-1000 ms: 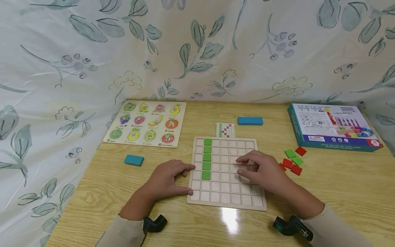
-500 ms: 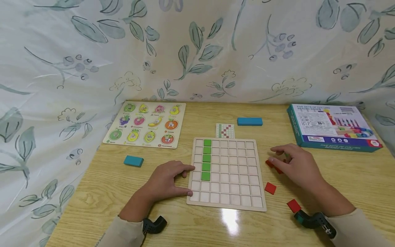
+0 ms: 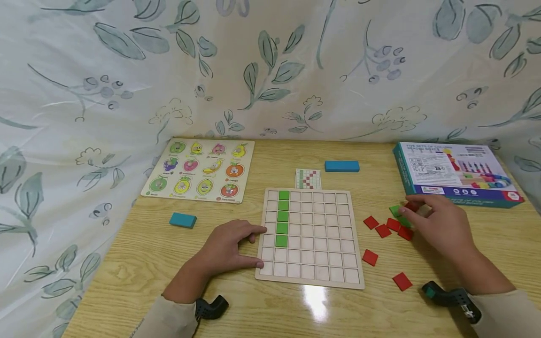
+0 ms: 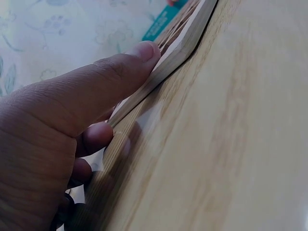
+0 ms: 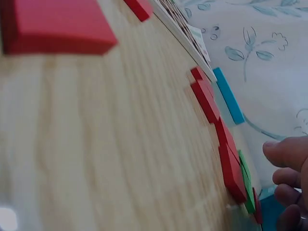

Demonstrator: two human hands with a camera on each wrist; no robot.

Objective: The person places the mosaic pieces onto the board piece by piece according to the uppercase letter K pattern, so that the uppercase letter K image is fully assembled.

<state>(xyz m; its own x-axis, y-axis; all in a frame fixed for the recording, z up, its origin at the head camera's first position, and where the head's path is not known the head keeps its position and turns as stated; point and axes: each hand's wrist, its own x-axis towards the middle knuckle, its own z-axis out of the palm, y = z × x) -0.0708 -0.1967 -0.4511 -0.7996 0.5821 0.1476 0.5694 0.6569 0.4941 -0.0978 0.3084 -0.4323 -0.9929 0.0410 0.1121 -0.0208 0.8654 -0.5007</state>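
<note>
A pale wooden grid board (image 3: 321, 244) lies on the table, with a column of several green tiles (image 3: 282, 216) set in its second column. My left hand (image 3: 226, 246) steadies the board's left side, index fingertip and thumb spread along the edge. In the left wrist view the thumb (image 4: 144, 52) rests on the rim. To the right of the board, my right hand (image 3: 444, 227) is over a small cluster, thumb and index finger apart near a loose green tile (image 3: 395, 211). Several red tiles (image 3: 393, 224) lie around it; another red tile (image 5: 57, 24) looms close in the right wrist view.
Behind the board is a small pattern card (image 3: 308, 179), and beside it a blue block (image 3: 342, 166). A teal block (image 3: 183, 220) and a fruit picture board (image 3: 198, 170) are at left. A boxed toy set (image 3: 458, 173) stands at back right.
My right hand has moved right, from over the board to the loose tiles. Several red tiles now lie nearer the board and the table's front. The left hand stays put.
</note>
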